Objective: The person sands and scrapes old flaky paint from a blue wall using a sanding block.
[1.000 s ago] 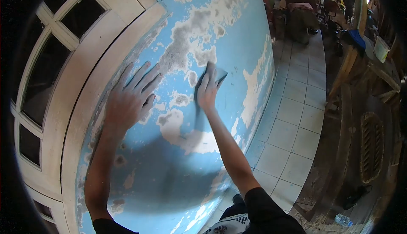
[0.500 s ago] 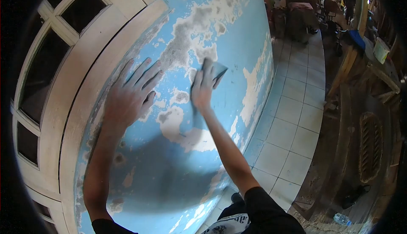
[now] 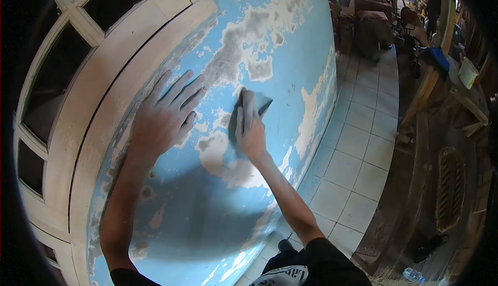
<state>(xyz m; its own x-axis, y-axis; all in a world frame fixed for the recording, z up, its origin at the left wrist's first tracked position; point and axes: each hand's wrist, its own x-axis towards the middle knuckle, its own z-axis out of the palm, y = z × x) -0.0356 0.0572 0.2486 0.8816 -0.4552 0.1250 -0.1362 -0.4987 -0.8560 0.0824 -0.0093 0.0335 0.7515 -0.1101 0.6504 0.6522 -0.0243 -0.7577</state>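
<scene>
A blue wall (image 3: pixel 207 229) with peeling paint and white and grey bare patches fills the middle of the view. Against it, near the door frame, my left hand (image 3: pixel 163 117) lies flat with its fingers spread. My right hand (image 3: pixel 251 128) presses a folded sheet of sandpaper (image 3: pixel 264 103) to the wall, right of my left hand. Only a dark grey corner of the sheet shows beyond my fingers; the rest is hidden under them. Dust greys the fingers of both hands.
A cream door (image 3: pixel 124 52) with dark glass panes stands at the left. White floor tiles (image 3: pixel 345 166) run along the wall's foot. On the right are a wooden bench (image 3: pixel 415 182) with a woven mat (image 3: pixel 450 190), and a plastic bottle (image 3: pixel 413 274).
My right hand has moved a little down the wall with the sandpaper. My left hand stays flat on the wall. The view has shifted slightly.
</scene>
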